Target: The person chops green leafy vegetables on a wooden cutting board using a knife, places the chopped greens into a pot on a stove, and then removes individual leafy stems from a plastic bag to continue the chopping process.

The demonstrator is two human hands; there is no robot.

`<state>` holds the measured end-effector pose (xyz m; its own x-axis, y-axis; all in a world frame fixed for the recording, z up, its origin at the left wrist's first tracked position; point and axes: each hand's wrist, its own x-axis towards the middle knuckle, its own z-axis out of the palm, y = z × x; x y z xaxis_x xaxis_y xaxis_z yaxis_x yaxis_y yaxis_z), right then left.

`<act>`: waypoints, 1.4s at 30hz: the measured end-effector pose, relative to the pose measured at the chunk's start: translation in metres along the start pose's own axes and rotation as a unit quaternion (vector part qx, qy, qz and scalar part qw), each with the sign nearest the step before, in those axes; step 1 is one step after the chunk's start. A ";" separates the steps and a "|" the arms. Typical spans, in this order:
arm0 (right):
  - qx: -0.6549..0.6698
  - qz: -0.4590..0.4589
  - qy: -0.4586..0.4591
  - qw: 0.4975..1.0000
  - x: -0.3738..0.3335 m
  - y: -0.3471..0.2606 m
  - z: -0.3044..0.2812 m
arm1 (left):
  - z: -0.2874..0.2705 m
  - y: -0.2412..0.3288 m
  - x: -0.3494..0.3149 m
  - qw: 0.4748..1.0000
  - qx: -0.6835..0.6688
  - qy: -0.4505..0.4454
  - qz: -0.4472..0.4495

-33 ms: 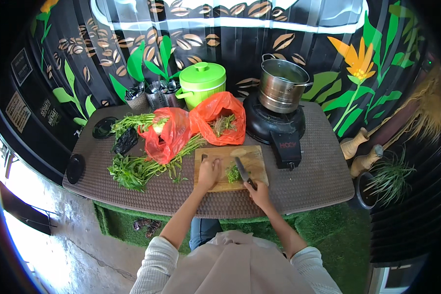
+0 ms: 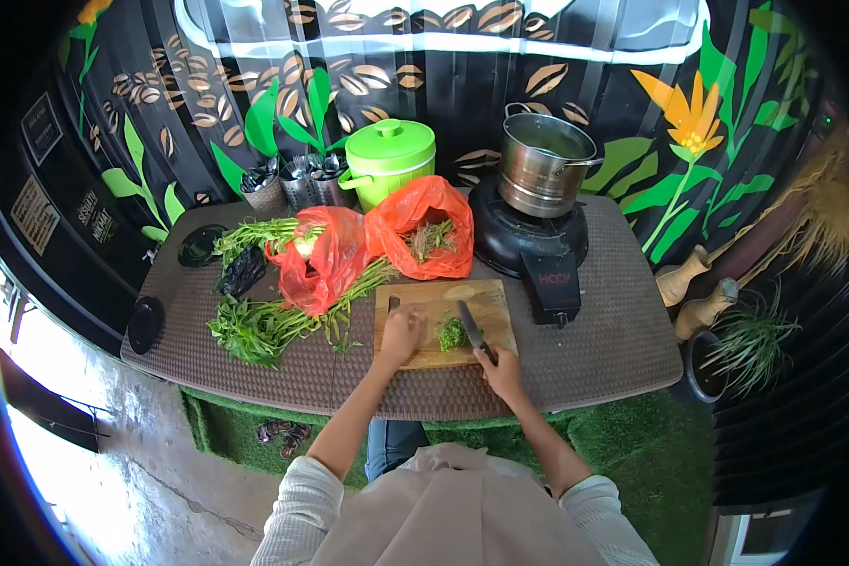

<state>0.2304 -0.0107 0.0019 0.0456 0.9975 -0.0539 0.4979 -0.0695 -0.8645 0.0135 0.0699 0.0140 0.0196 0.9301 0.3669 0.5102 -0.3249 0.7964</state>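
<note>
My right hand point(image 2: 504, 372) is closed round the dark handle of a knife point(image 2: 470, 324). Its blade points away from me, beside a small heap of chopped green herbs point(image 2: 452, 334) on a wooden cutting board point(image 2: 424, 359). Over the board's left part rests my left hand point(image 2: 402, 334), its fingers slightly bent and apart, with nothing visible in them. To the left of the board lie long green stems with leaves point(image 2: 255, 328).
Behind the board are two red plastic bags point(image 2: 328, 269) with vegetables. A black stove point(image 2: 528, 236) carrying a steel pot point(image 2: 545, 170) stands at the back right. A green lidded container point(image 2: 390, 156) and cutlery holders point(image 2: 299, 189) line the back; black lids point(image 2: 144, 325) lie left.
The knife blade has shifted slightly to the right, away from the chopped herbs. My left hand stays in nearly the same place.
</note>
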 end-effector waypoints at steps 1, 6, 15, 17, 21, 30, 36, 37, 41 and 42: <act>0.000 0.002 0.001 1.000 0.000 0.006 -0.002 | 0.000 -0.002 -0.003 0.996 0.038 -0.072 -0.024; -0.108 -0.012 0.158 0.981 0.005 0.021 -0.005 | 0.008 -0.008 -0.010 0.963 0.134 -0.204 0.118; -0.222 -0.013 0.082 0.971 -0.017 -0.010 0.010 | 0.031 0.002 -0.002 0.953 0.120 -0.257 0.104; -0.197 0.014 0.043 0.979 -0.017 -0.014 0.016 | 0.033 0.008 0.002 0.956 0.025 -0.292 0.026; -0.166 -0.041 0.064 0.983 -0.017 -0.012 0.027 | 0.037 0.001 0.001 0.964 -0.030 -0.261 0.030; -0.073 -0.056 0.085 0.992 -0.002 -0.026 0.018 | 0.030 0.025 0.017 0.981 -0.011 -0.190 -0.025; 0.021 -0.147 0.121 0.982 0.028 -0.062 -0.030 | 0.014 0.087 0.078 0.982 0.032 -0.160 0.090; 0.022 -0.154 0.126 0.980 0.036 -0.071 -0.042 | 0.011 0.096 0.092 0.982 0.050 -0.149 0.102; 0.167 -0.049 0.016 0.985 0.076 -0.124 -0.119 | 0.011 0.162 0.169 0.970 0.021 -0.181 0.158; 0.167 -0.062 0.027 0.984 0.089 -0.135 -0.143 | 0.022 0.180 0.194 0.965 0.029 -0.170 0.195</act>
<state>0.2915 0.0857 0.1853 0.0526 0.9952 0.0820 0.1903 0.0706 -0.9792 0.1280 0.1952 0.2179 0.4966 0.7445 0.4463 0.4532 -0.6609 0.5982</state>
